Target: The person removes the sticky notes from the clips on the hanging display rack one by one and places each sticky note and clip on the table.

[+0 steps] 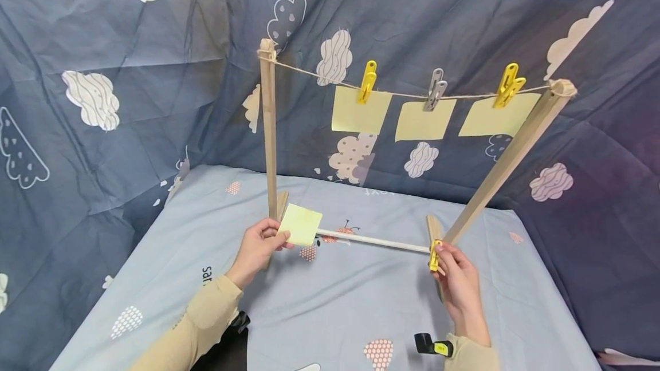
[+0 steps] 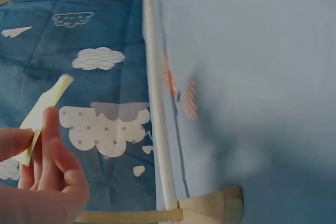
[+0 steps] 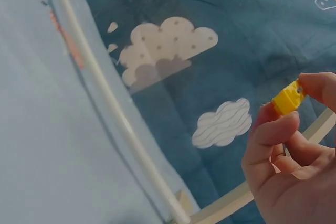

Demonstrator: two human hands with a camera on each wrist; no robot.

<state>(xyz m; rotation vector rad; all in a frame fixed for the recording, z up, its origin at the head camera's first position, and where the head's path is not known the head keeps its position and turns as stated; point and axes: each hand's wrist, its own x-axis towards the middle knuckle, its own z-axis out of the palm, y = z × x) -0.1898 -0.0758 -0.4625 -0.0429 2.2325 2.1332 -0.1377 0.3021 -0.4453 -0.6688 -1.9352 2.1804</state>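
1. While the left post [image 1: 270,142] is standing upright, the left hand [image 1: 260,245] is pinching a yellow note [image 1: 304,223] between thumb and fingers near the post's foot.
2. From the post's top, a string [image 1: 304,72] is stretching rightward, and a white rod [image 1: 376,240] is running low above the light blue cloth [image 1: 335,302].
3. Along the string, the first clip [image 1: 367,86], yellow, the second clip [image 1: 435,93], grey, and the third clip [image 1: 507,87], yellow, are each holding up one paper.
4. Farther right, the right hand [image 1: 461,282] is pinching a yellow clothespin [image 1: 435,257] near the right post [image 1: 502,176].
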